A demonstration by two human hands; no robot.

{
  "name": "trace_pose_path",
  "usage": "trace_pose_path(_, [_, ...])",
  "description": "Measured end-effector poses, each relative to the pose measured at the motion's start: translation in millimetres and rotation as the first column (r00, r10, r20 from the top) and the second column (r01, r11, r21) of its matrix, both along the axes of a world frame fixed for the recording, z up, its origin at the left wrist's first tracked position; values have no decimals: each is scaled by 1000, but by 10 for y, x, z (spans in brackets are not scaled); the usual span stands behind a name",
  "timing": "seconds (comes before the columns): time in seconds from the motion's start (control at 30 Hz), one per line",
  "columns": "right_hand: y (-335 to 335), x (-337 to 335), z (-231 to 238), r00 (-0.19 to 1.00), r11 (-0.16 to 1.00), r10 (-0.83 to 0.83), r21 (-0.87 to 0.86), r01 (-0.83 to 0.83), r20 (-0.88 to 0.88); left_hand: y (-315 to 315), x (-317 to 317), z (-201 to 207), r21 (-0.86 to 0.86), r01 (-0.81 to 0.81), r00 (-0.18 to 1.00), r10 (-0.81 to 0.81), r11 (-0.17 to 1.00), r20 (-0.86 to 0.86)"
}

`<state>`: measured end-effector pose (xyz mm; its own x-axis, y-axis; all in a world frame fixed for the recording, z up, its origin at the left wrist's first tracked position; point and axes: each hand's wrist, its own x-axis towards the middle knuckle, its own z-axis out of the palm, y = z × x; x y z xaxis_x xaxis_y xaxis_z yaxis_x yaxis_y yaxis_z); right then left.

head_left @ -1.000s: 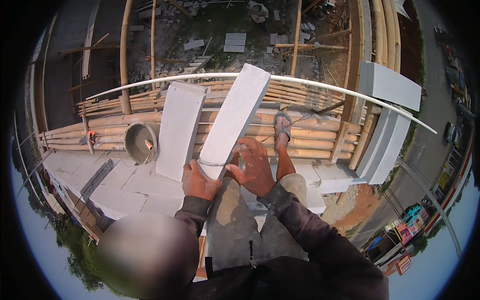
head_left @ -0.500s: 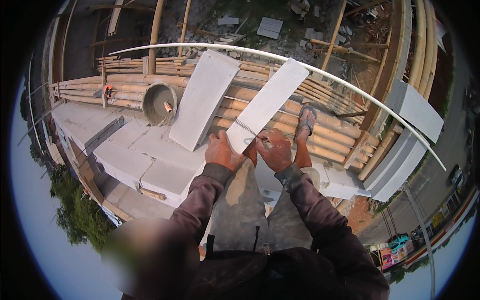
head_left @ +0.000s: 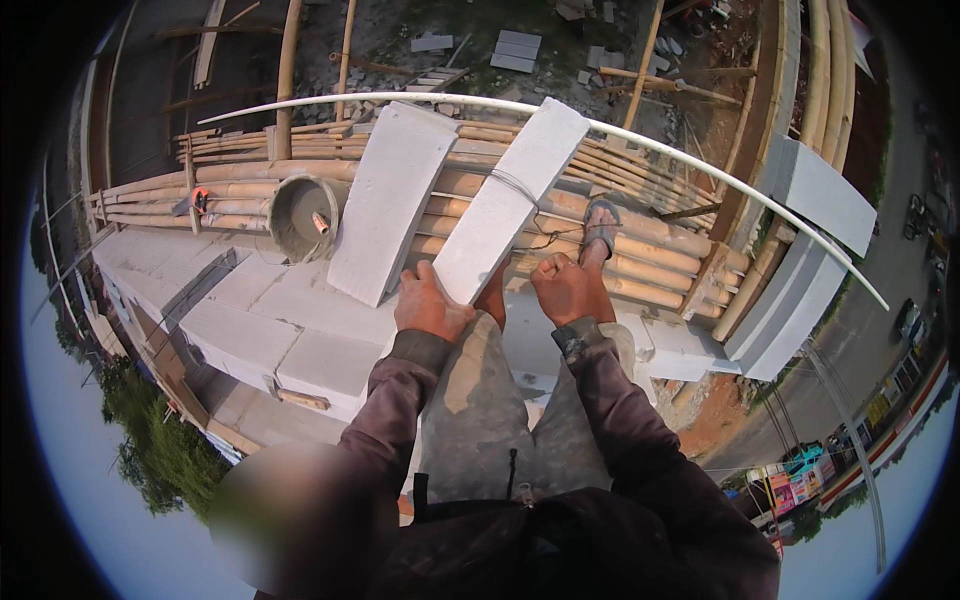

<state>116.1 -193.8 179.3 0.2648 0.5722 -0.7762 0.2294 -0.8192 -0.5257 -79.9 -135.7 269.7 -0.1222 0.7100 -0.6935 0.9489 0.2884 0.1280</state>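
Note:
My left hand (head_left: 430,302) grips the near end of a long, narrow white block (head_left: 513,200), which slants up and away from me. A thin dark wire (head_left: 514,184) loops around the block's upper half and trails down its right side. My right hand (head_left: 570,287) is closed in a fist to the right of the block, and the wire runs to it; the part inside the fingers is hidden. Left of the block leans a wider white block (head_left: 392,200), apart from the one I hold.
A round mortar bucket (head_left: 305,218) with a tool handle in it stands at the left. Bamboo poles (head_left: 650,260) form a scaffold beyond the white block wall (head_left: 330,345). A long white pipe (head_left: 690,165) curves across. An orange-handled tool (head_left: 199,200) rests on the bamboo.
My right hand has moved right, away from the block's near end. The wire loop sits farther up the block, its tail drawn out to the right. My left hand stays on the block.

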Motion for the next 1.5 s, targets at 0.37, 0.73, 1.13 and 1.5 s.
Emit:
trace_pose_path(0.37, [-250, -378, -1320, 642, 757, -553, 1, 653, -531, 41, -34, 436, -6, -3, 1000, 3, 1000, 26])
trace_pose_path(0.73, [596, 628, -1083, 922, 795, -384, 491, 357, -48, -12, -158, 676, 23, 16, 996, -18, 1000, 84])
trace_pose_path(1.13, [723, 490, 690, 836, 662, 303, 531, -530, 457, -88, -144, 516, 24, 76, 997, -77, 997, 8])
trace_pose_path(1.5, [934, 596, 137, 997, 848, -35, 530, -4, 62, -210, -307, 451, -38, 67, 998, -68, 997, -15])
